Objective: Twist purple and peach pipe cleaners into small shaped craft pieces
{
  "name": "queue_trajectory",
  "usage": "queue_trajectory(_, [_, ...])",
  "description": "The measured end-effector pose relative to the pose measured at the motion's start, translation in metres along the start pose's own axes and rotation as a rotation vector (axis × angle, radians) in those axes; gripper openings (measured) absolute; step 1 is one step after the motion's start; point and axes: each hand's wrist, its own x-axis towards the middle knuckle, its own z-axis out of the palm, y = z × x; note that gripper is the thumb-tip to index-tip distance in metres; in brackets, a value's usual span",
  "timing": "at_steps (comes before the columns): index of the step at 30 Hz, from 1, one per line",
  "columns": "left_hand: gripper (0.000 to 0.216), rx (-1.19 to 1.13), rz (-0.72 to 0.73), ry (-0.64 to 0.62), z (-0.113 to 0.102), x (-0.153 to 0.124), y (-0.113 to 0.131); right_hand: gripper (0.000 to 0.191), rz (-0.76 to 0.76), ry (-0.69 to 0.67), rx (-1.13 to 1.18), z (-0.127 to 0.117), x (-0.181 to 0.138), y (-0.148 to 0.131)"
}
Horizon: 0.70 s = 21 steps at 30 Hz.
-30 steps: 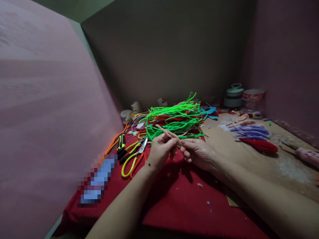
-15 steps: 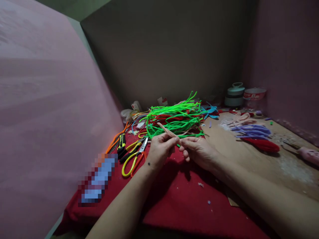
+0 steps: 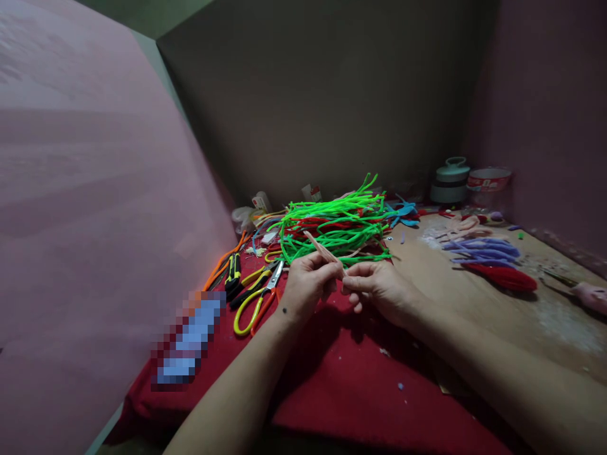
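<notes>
Pale pink pipe cleaner (image 3: 318,245), seemingly folded or bunched, slants up and left from between my hands. My left hand (image 3: 308,281) pinches it around the middle with thumb and forefinger. Close beside, my right hand (image 3: 379,284) has its thumb and fingertips closed on the lower end, which those fingers mostly hide. Both hands are above the red cloth (image 3: 332,379). Just behind them lies a heap of bright green pipe cleaners (image 3: 336,208), with red ones (image 3: 322,224) among them.
Left of my hands lie scissors (image 3: 258,309) with yellow and orange handles, pliers (image 3: 251,287) and a black-yellow cutter (image 3: 232,275). On the brown board at right are purple pipe cleaners (image 3: 488,248), a red bundle (image 3: 505,277) and a pink-handled tool (image 3: 590,295). Walls rise left, behind and right.
My right fingers have shifted slightly down at the lower end of the pink pipe cleaner. My left hand keeps its pinch. The whole view has moved a little.
</notes>
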Motion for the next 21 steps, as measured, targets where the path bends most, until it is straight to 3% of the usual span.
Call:
queue_trajectory(4, [0.007,-0.045,0.029,0.005,0.003,0.000,0.001,0.022,-0.015,0.051,-0.066,0.001,-0.001,-0.001])
queue_trajectory(8, [0.005,-0.016,-0.008,-0.008,0.006,-0.001,0.003,0.019,-0.013,-0.019,-0.152,-0.001,-0.001,0.002])
queue_trajectory(16, [0.006,0.030,-0.084,-0.154,-0.002,0.000,-0.004,0.032,0.041,0.033,-0.293,-0.001,-0.005,0.000])
queue_trajectory(21, [0.015,0.085,0.009,-0.164,-0.005,0.005,-0.016,0.032,0.046,0.051,-0.276,-0.001,-0.006,0.002])
